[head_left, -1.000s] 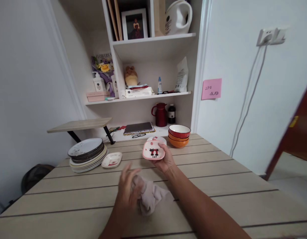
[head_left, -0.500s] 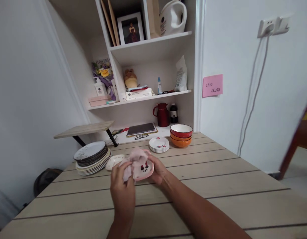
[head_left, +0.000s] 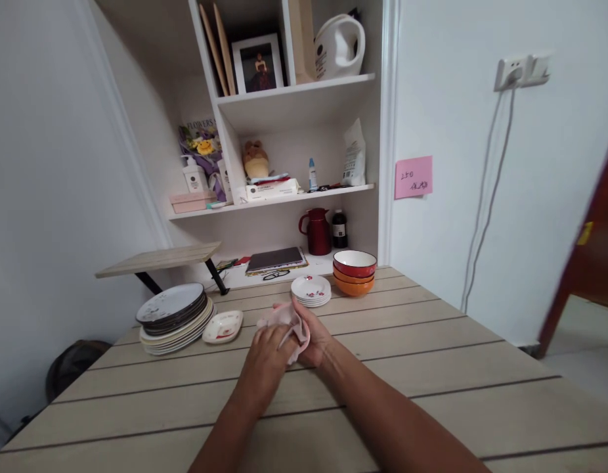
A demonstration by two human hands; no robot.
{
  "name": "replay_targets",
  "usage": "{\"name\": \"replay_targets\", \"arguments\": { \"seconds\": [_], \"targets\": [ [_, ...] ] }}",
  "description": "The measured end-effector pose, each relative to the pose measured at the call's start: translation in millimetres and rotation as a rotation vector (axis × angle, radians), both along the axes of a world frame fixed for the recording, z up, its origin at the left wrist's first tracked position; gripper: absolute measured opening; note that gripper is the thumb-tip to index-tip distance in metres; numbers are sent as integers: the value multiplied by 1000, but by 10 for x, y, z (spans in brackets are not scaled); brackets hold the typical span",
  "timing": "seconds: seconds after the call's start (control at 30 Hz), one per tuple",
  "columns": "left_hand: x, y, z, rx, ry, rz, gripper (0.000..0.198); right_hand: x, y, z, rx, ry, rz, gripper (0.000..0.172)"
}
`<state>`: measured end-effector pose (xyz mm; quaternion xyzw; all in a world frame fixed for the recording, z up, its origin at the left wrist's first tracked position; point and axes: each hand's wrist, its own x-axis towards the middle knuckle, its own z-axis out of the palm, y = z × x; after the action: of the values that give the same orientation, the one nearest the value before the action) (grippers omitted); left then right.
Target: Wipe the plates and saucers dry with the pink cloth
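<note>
My right hand [head_left: 314, 339] grips a small pink dish [head_left: 304, 339] from behind, over the middle of the wooden table [head_left: 432, 368]. Only the dish's rim shows. My left hand [head_left: 267, 353] presses a pale pink cloth [head_left: 280, 318] into the dish, and the cloth covers most of it. Both hands are closed around what they hold. Just left of my hands a small white square dish [head_left: 223, 326] lies on the table.
A stack of large plates [head_left: 173, 316] sits at the table's left. Small white flowered plates [head_left: 311, 290] and stacked red and orange bowls [head_left: 354, 270] stand at the far edge. Behind them are white shelves [head_left: 294, 98] with a red jug [head_left: 318, 231]. A door [head_left: 589, 263] is at right.
My left hand lifted the cloth from the table and brought it onto the pink dish. The dish came down closer to the table and its face with the cat picture is now covered.
</note>
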<state>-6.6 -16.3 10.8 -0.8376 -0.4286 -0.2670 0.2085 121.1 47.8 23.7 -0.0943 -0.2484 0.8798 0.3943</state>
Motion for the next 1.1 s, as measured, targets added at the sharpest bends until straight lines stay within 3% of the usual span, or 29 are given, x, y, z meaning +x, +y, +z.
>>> {"name": "replay_targets", "arguments": {
  "seconds": [0.1,0.23,0.37,0.47,0.6,0.73,0.9,1.0,1.1],
  "targets": [
    [59,33,-74,76,-127,1,37,51,1,36,25,24,17,46],
    [350,74,-158,76,-532,117,39,112,6,58,175,70,-144,55],
    [563,139,-112,36,-830,155,38,74,-27,7,329,56,-236,78],
    [566,159,-75,26,-922,196,38,-11,-84,-18,357,-5,-228,79],
    [456,96,-166,85,-746,174,38,-115,-146,11,246,21,-255,57],
    [255,7,-262,136,-421,70,31,-126,-141,54,47,-11,-150,48],
    [36,-29,-136,131,-83,-93,35,-27,-44,61,-15,-98,83,43],
    [35,-38,-111,229,-35,-78,30,5,-3,41,5,-115,148,45],
    [129,-48,-188,321,-144,-1,20,-13,-12,14,75,-123,125,53]
  ]
}}
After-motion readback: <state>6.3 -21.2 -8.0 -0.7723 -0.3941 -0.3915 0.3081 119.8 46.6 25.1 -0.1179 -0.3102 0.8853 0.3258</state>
